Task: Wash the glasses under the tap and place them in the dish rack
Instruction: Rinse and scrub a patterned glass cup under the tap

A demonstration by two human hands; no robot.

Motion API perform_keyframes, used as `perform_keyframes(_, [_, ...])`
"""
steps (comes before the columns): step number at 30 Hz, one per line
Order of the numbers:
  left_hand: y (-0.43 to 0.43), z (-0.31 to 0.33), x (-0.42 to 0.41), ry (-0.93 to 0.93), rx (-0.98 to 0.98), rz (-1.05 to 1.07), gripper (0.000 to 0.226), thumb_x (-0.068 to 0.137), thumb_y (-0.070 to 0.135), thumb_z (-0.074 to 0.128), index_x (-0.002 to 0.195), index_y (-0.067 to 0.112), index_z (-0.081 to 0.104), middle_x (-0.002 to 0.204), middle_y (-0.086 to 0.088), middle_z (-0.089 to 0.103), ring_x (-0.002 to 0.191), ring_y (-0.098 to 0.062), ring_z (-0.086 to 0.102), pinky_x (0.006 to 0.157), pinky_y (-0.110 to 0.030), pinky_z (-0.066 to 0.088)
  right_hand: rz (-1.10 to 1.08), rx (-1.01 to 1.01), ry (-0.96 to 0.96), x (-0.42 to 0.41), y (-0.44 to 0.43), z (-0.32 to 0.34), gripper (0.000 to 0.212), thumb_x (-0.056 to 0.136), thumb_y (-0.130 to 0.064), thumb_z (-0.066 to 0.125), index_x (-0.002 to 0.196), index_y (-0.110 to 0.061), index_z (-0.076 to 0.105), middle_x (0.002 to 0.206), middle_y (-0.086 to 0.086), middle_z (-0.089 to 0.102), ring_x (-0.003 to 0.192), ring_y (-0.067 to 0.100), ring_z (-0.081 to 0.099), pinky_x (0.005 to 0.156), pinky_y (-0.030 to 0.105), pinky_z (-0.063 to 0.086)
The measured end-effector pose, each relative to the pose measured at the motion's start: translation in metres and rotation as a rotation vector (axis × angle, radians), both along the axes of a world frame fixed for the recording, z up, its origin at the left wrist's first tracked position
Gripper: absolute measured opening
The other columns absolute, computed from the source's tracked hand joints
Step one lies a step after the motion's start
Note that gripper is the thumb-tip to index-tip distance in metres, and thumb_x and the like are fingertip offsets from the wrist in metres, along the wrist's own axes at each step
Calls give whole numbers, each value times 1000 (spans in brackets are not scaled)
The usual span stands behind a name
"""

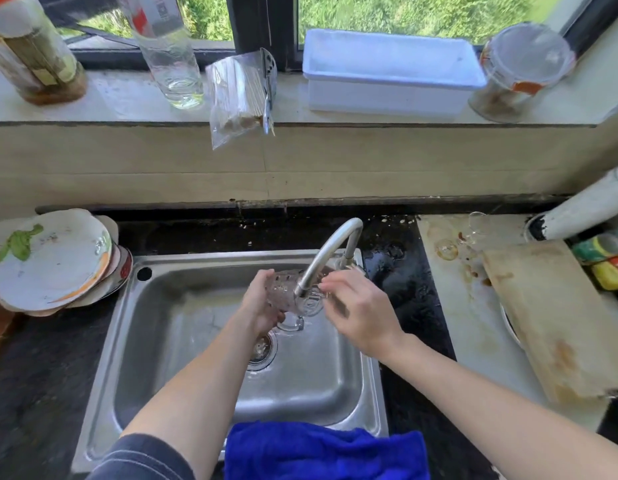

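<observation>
Bench (41,375): dark stone, running along either side of the sink, wet to the right of the tap.
Window sill (127,109): pale ledge above the bench, carrying a clear bottle (172,71), a bag of chopsticks (238,95) and a white plastic tub (390,67).
Sink (103,375): a steel basin set into the middle of the bench.
Cutting board (556,320): stained wood, lying at an angle on the far right.
Plates (54,258): a dirty stack just left of the sink, with a green leaf on the top one.
Blue cloth (321,452): draped over the near rim of the sink.
Tap (330,251): a curved steel spout rising from the back right corner, its mouth directly over the mug.
Left hand (259,306): fingers wrapped around the body of the mug, holding it on its side.
Right hand (363,313): fingers bent at the mug's right end; motion blur hides whether they grip it or only touch it.
Glass mug (286,296): clear and patterned, above the basin under the spout, handle hanging downward.
Second glass (473,226): clear, lying on a pale slab right of the sink, well apart from both hands.
</observation>
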State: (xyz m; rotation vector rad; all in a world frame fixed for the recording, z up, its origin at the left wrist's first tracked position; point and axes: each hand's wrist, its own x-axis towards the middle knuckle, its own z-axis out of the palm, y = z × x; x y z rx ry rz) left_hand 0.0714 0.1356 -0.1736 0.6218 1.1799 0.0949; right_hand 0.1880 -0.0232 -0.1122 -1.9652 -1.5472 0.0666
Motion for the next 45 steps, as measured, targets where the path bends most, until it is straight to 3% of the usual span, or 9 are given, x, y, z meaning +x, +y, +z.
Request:
perform_keyframes(6, [3,4,16,-125,21,-57,29,93,35,43,103,12,57,81,-7,59,67,-21,56,64,-32,43,215,-617,-86,-16,18,-14,57,87,-22,55,141,-11,43,145,5,43,138,21,31,104,46,38])
perform_keyframes(13, [35,6,7,-32,246,-59,32,88,33,52,106,10,66,86,-8,64,66,-19,59,59,-30,44,339,-437,-145,-18,10,-31,59,67,-10,69,124,-14,55,125,2,59,122,21,50,79,34,49])
perform_keyframes(16, [25,11,15,-20,245,-57,26,87,31,54,94,10,68,79,-6,66,65,-20,59,62,-31,45,188,-419,-173,-30,31,-25,41,63,-12,74,103,-10,66,100,9,65,98,28,60,65,36,50])
perform_keyframes(21, [35,8,-1,6,193,35,40,71,42,62,96,12,67,86,-9,68,72,-25,61,68,-35,43,319,-391,-130,-23,21,-24,78,71,-9,68,141,-15,35,131,8,56,120,24,45,70,37,48])
perform_keyframes(26, [18,8,7,38,177,-28,30,82,45,54,88,16,59,66,-2,58,52,-18,50,51,-27,32,249,-477,-175,-29,37,-15,51,81,-13,63,130,-8,52,127,12,59,122,27,48,84,43,48])
perform_keyframes(29, [33,8,-2,74,170,-9,34,80,45,56,97,15,61,69,-2,59,52,-18,50,51,-26,33,357,-401,-139,-16,22,-20,71,71,-6,68,138,-12,43,127,8,60,118,21,45,72,37,50])
perform_keyframes(35, [17,9,0,176,169,-187,32,90,44,46,71,18,54,57,-1,52,45,-15,41,48,-22,28,281,-473,-249,-28,36,-17,49,84,-15,59,132,-12,51,127,8,60,117,26,51,85,40,45])
perform_keyframes(39, [31,13,-17,269,165,-228,30,91,41,45,72,19,54,54,1,54,41,-15,47,49,-22,28,450,-362,-215,-16,13,-18,60,65,-3,72,124,-12,62,126,4,64,114,22,60,71,32,51])
perform_keyframes(45, [19,23,-22,125,24,-374,36,95,46,42,83,16,57,75,-5,60,53,-17,53,46,-20,37,384,-420,-291,-22,40,-12,27,78,-13,70,105,-9,65,90,8,70,80,29,65,64,38,50])
